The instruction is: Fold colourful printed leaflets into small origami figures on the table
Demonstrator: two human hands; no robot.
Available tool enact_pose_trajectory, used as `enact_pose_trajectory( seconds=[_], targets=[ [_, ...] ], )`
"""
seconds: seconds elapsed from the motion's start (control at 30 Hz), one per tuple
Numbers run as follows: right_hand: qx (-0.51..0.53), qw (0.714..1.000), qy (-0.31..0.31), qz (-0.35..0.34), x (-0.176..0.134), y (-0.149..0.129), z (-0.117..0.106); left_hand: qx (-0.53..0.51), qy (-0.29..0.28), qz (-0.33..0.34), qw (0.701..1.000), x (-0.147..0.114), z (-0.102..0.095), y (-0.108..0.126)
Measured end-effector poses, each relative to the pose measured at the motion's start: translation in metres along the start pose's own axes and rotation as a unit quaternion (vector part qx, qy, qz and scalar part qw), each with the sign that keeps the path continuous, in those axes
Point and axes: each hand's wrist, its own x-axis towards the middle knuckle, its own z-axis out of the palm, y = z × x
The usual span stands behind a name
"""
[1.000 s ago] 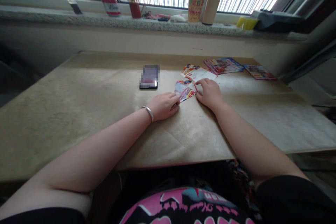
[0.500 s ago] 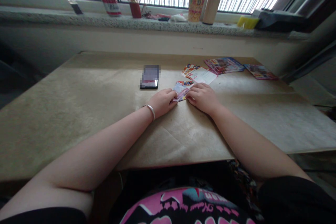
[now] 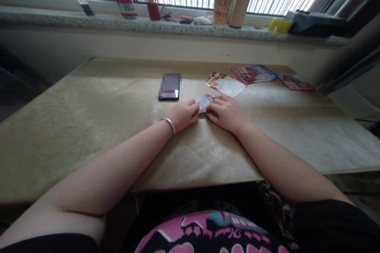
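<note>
Between my hands, on the table, lies a small colourful printed paper [image 3: 204, 103], partly hidden by my fingers. My left hand [image 3: 184, 114], with a silver bangle on its wrist, grips the paper's left edge with curled fingers. On the other side my right hand [image 3: 225, 112] has its fingers closed on the right part of the sheet. Just beyond are loose printed papers, with a white sheet [image 3: 228, 85] on top. A black phone [image 3: 170, 89] rests flat beyond my left hand, its screen blurred.
Colourful printed packets [image 3: 254, 74] lie at the back right, with another packet [image 3: 294, 81] beside them. Along the stone windowsill [image 3: 178, 27] stand a red can [image 3: 124, 2], a red bottle [image 3: 153, 10], a patterned cup [image 3: 223, 6] and a yellow item [image 3: 280, 25].
My right hand has shifted left and closer to my left hand. The paper between them now shows less of its surface and looks narrower. The phone and other papers stay put.
</note>
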Motion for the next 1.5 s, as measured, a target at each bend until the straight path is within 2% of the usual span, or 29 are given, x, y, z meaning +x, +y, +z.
enact_pose_trajectory(
  seconds=[0.2, 0.37, 0.57, 1.2, 1.5],
  targets=[
    [-0.001, 1.0, 0.007, -0.007, 0.003, -0.006, 0.002, 0.008, 0.016, 0.013, 1.0, -0.001, 0.001, 0.001],
    [0.023, 1.0, 0.014, 0.016, 0.003, -0.017, 0.001, 0.01, 0.045, 0.066, 0.997, 0.001, -0.001, 0.002],
    [0.068, 0.997, 0.011, 0.033, 0.003, -0.021, -0.001, -0.004, 0.051, 0.055, 0.997, 0.002, 0.0, 0.0],
    [0.122, 0.992, 0.033, 0.016, -0.005, 0.007, -0.008, -0.04, 0.066, 0.043, 0.996, 0.001, 0.001, -0.011],
    [0.129, 0.99, 0.047, 0.033, -0.009, 0.017, -0.015, -0.047, 0.078, 0.037, 0.995, -0.001, 0.002, -0.014]
  ],
)
